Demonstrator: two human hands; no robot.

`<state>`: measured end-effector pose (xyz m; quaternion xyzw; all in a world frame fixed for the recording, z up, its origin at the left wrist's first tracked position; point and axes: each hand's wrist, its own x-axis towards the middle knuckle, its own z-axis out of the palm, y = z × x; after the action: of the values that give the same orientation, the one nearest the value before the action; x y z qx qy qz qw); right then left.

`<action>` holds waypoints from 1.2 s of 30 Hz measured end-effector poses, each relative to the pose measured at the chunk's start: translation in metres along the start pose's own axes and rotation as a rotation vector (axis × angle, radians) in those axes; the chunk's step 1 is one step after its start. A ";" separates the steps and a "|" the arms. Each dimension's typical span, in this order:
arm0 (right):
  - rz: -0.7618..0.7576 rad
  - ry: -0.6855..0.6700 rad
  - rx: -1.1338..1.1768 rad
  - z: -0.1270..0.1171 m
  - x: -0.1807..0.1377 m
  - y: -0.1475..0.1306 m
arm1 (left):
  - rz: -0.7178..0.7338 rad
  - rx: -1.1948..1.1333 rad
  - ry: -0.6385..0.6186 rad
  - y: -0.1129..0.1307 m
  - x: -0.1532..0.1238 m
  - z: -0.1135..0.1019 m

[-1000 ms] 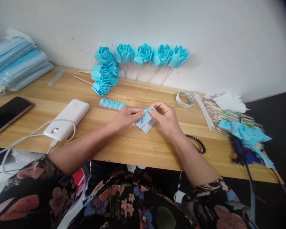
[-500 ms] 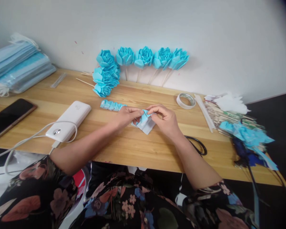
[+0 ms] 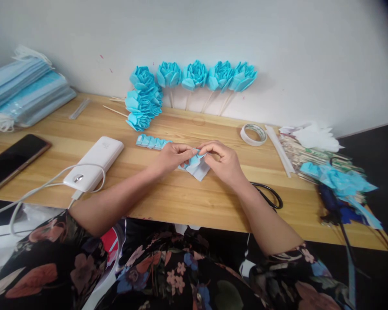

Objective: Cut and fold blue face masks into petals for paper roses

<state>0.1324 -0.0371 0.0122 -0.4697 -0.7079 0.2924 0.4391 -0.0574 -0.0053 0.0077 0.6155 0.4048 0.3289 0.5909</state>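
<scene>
Over the middle of the desk, the fingers of your left hand and right hand pinch the far edge of a small blue sheet — farther left lies a folded blue strip — beyond, blue flowers by the wall.

No legible text; only faint marks on white power bank, left of frame, and tape roll, right of centre.
</scene>
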 end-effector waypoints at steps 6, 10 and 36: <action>0.108 -0.027 0.126 -0.002 -0.001 0.001 | 0.007 0.011 0.052 0.000 0.000 0.000; 0.275 0.004 0.365 -0.004 0.001 0.005 | 0.044 0.031 0.087 -0.001 0.000 0.000; 0.012 0.204 0.110 0.002 -0.002 0.005 | 0.045 -0.205 0.137 0.001 -0.002 0.003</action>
<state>0.1335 -0.0370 0.0064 -0.4766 -0.6397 0.2841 0.5320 -0.0556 -0.0083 0.0090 0.5371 0.3945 0.4230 0.6140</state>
